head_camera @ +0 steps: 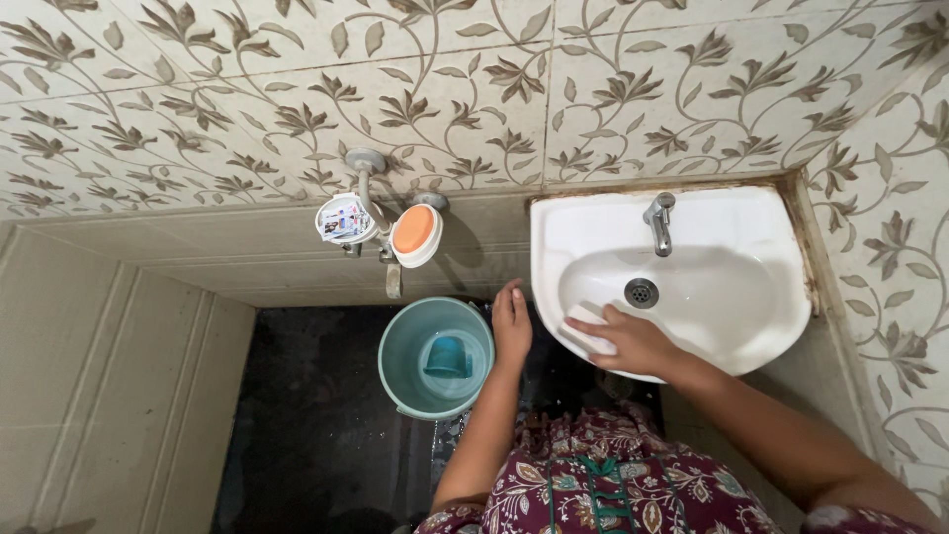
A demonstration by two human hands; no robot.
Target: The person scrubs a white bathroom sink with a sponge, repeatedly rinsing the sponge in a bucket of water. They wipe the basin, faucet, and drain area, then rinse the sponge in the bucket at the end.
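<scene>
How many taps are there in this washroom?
2. One chrome tap stands at the back of the white basin. The other tap comes out of the wall above the teal bucket. Others may lie outside the view.

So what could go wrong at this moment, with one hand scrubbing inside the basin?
The right hand presses a white sponge near the washbasin's front rim, so the sponge could slip off onto the floor. The left hand hangs between basin and teal bucket; a knock could tip the bucket, or splashes could land in the mug inside it.
</scene>
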